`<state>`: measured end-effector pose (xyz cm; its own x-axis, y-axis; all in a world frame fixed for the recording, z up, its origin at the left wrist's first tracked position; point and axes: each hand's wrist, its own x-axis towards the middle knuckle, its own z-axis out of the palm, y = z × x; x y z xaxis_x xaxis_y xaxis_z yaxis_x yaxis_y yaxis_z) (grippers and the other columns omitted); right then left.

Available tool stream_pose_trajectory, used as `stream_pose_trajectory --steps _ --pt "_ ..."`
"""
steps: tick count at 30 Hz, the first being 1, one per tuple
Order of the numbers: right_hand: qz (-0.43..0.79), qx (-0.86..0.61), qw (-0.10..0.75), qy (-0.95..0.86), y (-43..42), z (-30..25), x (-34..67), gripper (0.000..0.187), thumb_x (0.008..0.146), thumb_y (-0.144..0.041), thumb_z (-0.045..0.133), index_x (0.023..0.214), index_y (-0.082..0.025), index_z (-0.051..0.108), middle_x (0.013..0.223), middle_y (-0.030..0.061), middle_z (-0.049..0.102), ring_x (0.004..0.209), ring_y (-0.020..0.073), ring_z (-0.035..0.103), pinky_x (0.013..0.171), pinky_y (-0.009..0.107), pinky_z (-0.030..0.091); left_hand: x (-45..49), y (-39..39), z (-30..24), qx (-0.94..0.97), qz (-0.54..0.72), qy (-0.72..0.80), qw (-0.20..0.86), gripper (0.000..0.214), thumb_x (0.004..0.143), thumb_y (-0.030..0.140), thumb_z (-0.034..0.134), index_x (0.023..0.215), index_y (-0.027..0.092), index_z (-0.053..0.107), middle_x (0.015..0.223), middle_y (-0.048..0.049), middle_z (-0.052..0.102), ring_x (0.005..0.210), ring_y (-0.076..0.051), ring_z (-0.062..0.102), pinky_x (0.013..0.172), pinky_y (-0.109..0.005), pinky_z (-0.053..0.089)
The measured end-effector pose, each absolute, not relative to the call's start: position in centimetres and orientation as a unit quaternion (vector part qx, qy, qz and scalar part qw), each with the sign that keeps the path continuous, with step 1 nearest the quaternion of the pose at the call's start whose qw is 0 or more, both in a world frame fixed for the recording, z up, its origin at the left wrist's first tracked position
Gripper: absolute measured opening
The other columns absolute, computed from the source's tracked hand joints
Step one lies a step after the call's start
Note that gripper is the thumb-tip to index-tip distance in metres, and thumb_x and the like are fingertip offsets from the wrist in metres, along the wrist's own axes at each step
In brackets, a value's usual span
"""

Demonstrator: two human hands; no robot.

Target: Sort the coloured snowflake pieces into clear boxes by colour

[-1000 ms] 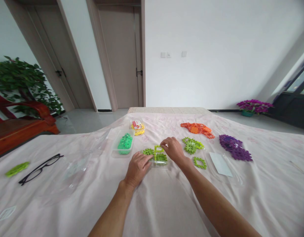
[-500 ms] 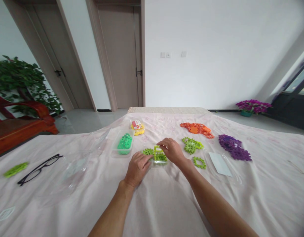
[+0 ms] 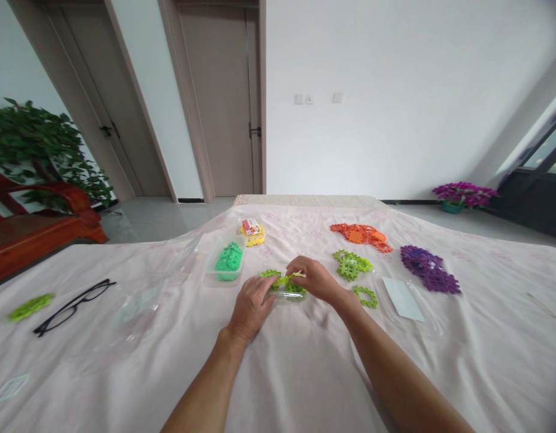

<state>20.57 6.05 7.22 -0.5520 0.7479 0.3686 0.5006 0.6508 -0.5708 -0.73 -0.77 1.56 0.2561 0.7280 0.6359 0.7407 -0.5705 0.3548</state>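
Note:
In the head view a small clear plastic box point(image 3: 290, 295) with several lime-green toothed building pieces point(image 3: 269, 273) in it stands at the middle of the table. My left hand point(image 3: 251, 304) is closed at the box's left side, its fingertips at the rim close to the pieces. From the right, my right hand point(image 3: 315, 278) pinches a bright lime-green square piece point(image 3: 282, 281), lying low and nearly flat over the box. The fingers hide part of this piece. Right of the hand lie more lime-green pieces point(image 3: 349, 269) and a lone square frame piece point(image 3: 365, 296).
Left of the box stand a tub of green pieces point(image 3: 228, 261) and a lidded pack of yellow pieces point(image 3: 252, 231). Orange pieces point(image 3: 359, 236), purple pieces point(image 3: 429, 270) and a clear lid point(image 3: 434, 322) lie right. Black glasses point(image 3: 74, 307) and clear packaging point(image 3: 133, 313) lie left.
The bright lime-green piece, upright before, is now tipped low across the box. My right hand has come down a little with it; my left fingers have shifted slightly up towards it.

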Motion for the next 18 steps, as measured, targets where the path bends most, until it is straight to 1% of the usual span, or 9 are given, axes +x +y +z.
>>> stream_pose_trajectory --steps 2,4,6,9,12,14,18 --pt "0.242 -0.385 0.310 -0.835 6.0 7.3 20.9 0.014 0.078 -0.013 0.065 0.086 -0.020 0.073 0.086 0.0016 0.071 0.075 0.0144 0.063 0.071 0.025 0.048 -0.7 -0.8 1.6 -0.785 -0.409 -0.465 -0.003 0.045 0.088 0.017 0.063 0.131 0.024 0.053 0.123 -0.0064 0.066 0.114 -0.023 0.060 0.102 -0.043 0.048" --pt "0.259 -0.412 0.324 -0.811 5.9 7.2 21.2 0.011 0.079 -0.017 0.064 0.086 -0.019 0.073 0.080 0.0009 0.071 0.070 0.0143 0.063 0.067 0.024 0.047 -0.7 -0.9 1.6 -0.784 -0.414 -0.462 -0.011 0.045 0.088 0.018 0.062 0.131 0.024 0.053 0.125 -0.0063 0.065 0.116 -0.023 0.059 0.103 -0.042 0.048" --pt "0.249 -0.435 0.354 -0.790 5.9 7.1 21.5 0.012 0.081 -0.022 0.064 0.089 -0.020 0.073 0.081 0.0012 0.072 0.072 0.0153 0.065 0.068 0.024 0.047 -0.7 -0.8 1.6 -0.785 -0.414 -0.461 -0.013 0.043 0.089 0.020 0.061 0.131 0.025 0.053 0.126 -0.0062 0.065 0.117 -0.023 0.059 0.103 -0.043 0.048" --pt "0.190 -0.463 0.392 -0.772 5.9 7.2 21.8 0.015 0.083 -0.026 0.063 0.095 -0.022 0.073 0.085 0.0023 0.073 0.074 0.0161 0.065 0.070 0.025 0.047 -0.8 -0.7 1.4 -0.784 -0.413 -0.463 -0.012 0.042 0.090 0.021 0.060 0.131 0.026 0.053 0.126 -0.0062 0.064 0.117 -0.023 0.059 0.103 -0.043 0.048" --pt "0.131 -0.480 0.402 -0.769 5.9 7.6 22.2 0.015 0.084 -0.027 0.063 0.094 -0.023 0.073 0.086 0.0024 0.072 0.072 0.0152 0.064 0.069 0.026 0.047 -0.8 -0.7 1.3 -0.784 -0.414 -0.462 -0.008 0.042 0.089 0.020 0.060 0.130 0.026 0.053 0.125 -0.0060 0.065 0.117 -0.023 0.059 0.102 -0.043 0.049" --pt "0.118 -0.480 0.401 -0.771 5.7 7.8 22.3 0.014 0.084 -0.026 0.063 0.093 -0.023 0.074 0.085 0.0021 0.072 0.071 0.0142 0.063 0.069 0.025 0.046 -0.7 -0.7 1.3 -0.784 -0.418 -0.459 -0.007 0.043 0.089 0.019 0.060 0.131 0.026 0.053 0.126 -0.0063 0.064 0.118 -0.023 0.059 0.102 -0.042 0.049" --pt "0.109 -0.462 0.412 -0.778 5.2 7.5 21.4 0.014 0.087 -0.025 0.061 0.092 -0.024 0.074 0.087 0.0026 0.071 0.073 0.0138 0.063 0.069 0.024 0.048 -0.5 -0.9 1.7 -0.761 -0.451 -0.466 0.010 0.052 0.085 0.017 0.063 0.134 0.024 0.048 0.135 -0.0090 0.055 0.127 -0.024 0.052 0.109 -0.043 0.045"
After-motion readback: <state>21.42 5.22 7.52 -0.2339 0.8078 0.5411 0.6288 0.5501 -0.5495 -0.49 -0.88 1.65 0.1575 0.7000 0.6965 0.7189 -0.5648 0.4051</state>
